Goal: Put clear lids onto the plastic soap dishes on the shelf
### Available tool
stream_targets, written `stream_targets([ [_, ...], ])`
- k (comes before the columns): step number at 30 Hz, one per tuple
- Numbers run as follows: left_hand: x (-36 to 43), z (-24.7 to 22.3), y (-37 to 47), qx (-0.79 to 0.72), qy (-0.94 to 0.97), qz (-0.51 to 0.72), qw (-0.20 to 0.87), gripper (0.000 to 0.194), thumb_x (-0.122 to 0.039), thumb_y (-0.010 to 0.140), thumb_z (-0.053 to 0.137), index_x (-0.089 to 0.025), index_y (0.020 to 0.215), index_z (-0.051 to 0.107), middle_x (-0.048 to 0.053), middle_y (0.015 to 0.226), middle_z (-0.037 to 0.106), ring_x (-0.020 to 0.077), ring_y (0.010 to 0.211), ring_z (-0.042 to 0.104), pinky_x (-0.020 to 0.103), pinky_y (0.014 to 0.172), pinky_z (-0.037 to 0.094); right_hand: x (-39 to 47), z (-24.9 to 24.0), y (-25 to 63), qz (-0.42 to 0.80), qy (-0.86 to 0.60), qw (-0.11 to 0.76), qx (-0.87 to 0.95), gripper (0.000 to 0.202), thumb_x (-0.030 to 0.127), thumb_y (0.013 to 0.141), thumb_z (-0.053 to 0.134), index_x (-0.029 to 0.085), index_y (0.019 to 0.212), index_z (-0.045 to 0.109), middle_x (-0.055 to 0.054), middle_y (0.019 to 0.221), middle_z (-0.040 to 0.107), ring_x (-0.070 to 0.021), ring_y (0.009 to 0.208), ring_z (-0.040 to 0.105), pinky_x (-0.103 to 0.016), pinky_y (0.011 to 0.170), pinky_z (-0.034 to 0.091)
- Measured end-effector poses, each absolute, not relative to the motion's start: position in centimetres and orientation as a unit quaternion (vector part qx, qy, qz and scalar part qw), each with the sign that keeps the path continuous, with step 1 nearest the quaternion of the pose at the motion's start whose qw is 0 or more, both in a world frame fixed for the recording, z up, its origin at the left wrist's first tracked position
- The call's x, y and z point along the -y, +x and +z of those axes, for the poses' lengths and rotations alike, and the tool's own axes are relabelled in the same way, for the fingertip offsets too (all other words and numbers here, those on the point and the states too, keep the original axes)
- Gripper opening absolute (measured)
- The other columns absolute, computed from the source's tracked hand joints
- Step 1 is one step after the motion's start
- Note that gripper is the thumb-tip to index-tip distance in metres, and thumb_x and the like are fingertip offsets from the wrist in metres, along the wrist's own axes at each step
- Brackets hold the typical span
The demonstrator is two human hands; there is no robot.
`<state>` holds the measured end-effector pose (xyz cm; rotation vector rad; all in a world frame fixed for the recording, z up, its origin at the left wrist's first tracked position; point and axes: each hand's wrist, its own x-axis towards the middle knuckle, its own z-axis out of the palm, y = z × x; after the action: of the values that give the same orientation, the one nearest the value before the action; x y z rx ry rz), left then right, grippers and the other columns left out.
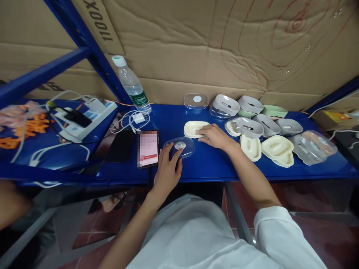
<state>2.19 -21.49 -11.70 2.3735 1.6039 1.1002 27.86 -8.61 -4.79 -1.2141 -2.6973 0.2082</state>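
Note:
My left hand (168,166) rests with its fingers spread on a clear plastic lid (188,148) that has a round white sticker. Just beyond it on the blue table lies a shallow cream-coloured oval dish (193,126). The fingers of my right hand (211,135) are bent and pressed together at the dish's right end, and the thumb side faces me. A second clear lid (190,101) with a sticker lies farther back. To the right of my right hand are more cream dishes (250,147) and several grey oval boxes (226,104).
A lit phone (148,149) lies left of my left hand, with a water bottle (134,87) behind it. A power strip (89,119), cables and orange pieces (30,125) are at the left. Cardboard (179,45) backs the table. Part of another person's arm (12,205) shows lower left.

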Motion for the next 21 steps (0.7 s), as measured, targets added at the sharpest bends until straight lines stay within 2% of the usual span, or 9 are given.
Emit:
stream_targets([
  [2,21.5,-11.7,2.2,-0.525,0.771,0.359,0.034,0.038,-0.023,0.107,0.059,-0.020,0.145,0.063,0.021,0.162,0.050,0.0401,0.158,0.044,0.069,0.130,0.037,8.4,-4.7,28.2,0.063,-0.427,0.112,0.895,0.028,0.036,0.110,0.057,0.021,0.110,0.081,-0.011,0.115,0.080,-0.0295,0.113,0.071,-0.045,0.104,0.047],
  [3,21.5,-11.7,2.2,-0.525,0.770,0.360,0.032,0.037,-0.023,0.106,0.060,-0.020,0.142,0.064,0.022,0.161,0.050,0.0405,0.158,0.045,0.069,0.130,0.037,8.2,-4.6,28.5,0.038,-0.450,0.141,0.881,0.033,0.037,0.111,0.053,0.020,0.112,0.081,-0.012,0.121,0.078,-0.0311,0.118,0.069,-0.048,0.108,0.046],
  [5,21.5,-11.6,2.2,-0.525,0.771,0.360,0.032,0.033,-0.024,0.105,0.062,-0.019,0.138,0.064,0.022,0.160,0.052,0.0406,0.158,0.045,0.069,0.130,0.036,7.5,-4.5,29.2,-0.033,-0.515,0.202,0.832,0.039,0.035,0.112,0.046,0.019,0.132,0.075,-0.016,0.145,0.069,-0.0351,0.139,0.059,-0.055,0.121,0.038],
  [8,21.6,-11.6,2.3,-0.523,0.773,0.357,0.034,0.031,-0.023,0.105,0.061,-0.018,0.136,0.063,0.022,0.158,0.053,0.0398,0.156,0.047,0.069,0.130,0.036,6.1,-5.1,30.7,-0.106,-0.622,0.217,0.745,0.060,0.028,0.107,0.049,0.013,0.165,0.045,-0.021,0.172,0.042,-0.0387,0.162,0.032,-0.066,0.130,0.021],
  [10,21.5,-11.6,2.3,-0.523,0.774,0.356,0.034,0.031,-0.023,0.106,0.061,-0.018,0.136,0.062,0.022,0.158,0.054,0.0395,0.155,0.048,0.069,0.130,0.035,5.3,-5.6,31.7,-0.113,-0.667,0.191,0.711,0.070,0.026,0.104,0.051,0.009,0.169,0.034,-0.025,0.173,0.038,-0.0412,0.164,0.027,-0.072,0.129,0.016],
  [12,21.5,-11.6,2.3,-0.523,0.775,0.354,0.034,0.031,-0.023,0.105,0.060,-0.019,0.136,0.062,0.021,0.157,0.055,0.0392,0.154,0.049,0.069,0.131,0.035,4.7,-5.9,32.5,-0.110,-0.683,0.179,0.700,0.069,0.026,0.104,0.053,0.008,0.168,0.035,-0.027,0.167,0.046,-0.0429,0.159,0.033,-0.076,0.127,0.017],
  [15,21.5,-11.6,2.2,-0.523,0.774,0.355,0.035,0.032,-0.023,0.105,0.061,-0.020,0.137,0.062,0.020,0.156,0.056,0.0387,0.154,0.050,0.069,0.131,0.034,4.7,-5.6,32.8,-0.112,-0.678,0.182,0.704,0.054,0.026,0.106,0.051,0.010,0.158,0.053,-0.025,0.148,0.061,-0.0416,0.143,0.049,-0.073,0.125,0.022],
  [17,21.4,-11.7,2.2,-0.523,0.774,0.355,0.034,0.032,-0.023,0.105,0.061,-0.020,0.137,0.062,0.020,0.156,0.055,0.0383,0.153,0.050,0.068,0.132,0.034,5.1,-4.9,32.4,-0.115,-0.658,0.191,0.719,0.046,0.025,0.109,0.046,0.014,0.151,0.062,-0.022,0.139,0.065,-0.0394,0.135,0.054,-0.069,0.123,0.027],
  [21,21.5,-11.6,2.2,-0.521,0.776,0.354,0.028,0.033,-0.024,0.105,0.061,-0.019,0.138,0.062,0.020,0.156,0.055,0.0389,0.152,0.051,0.068,0.131,0.036,6.9,-3.7,30.5,-0.098,-0.565,0.192,0.796,0.044,0.030,0.112,0.045,0.022,0.150,0.066,-0.016,0.134,0.068,-0.0356,0.128,0.057,-0.056,0.116,0.038],
])
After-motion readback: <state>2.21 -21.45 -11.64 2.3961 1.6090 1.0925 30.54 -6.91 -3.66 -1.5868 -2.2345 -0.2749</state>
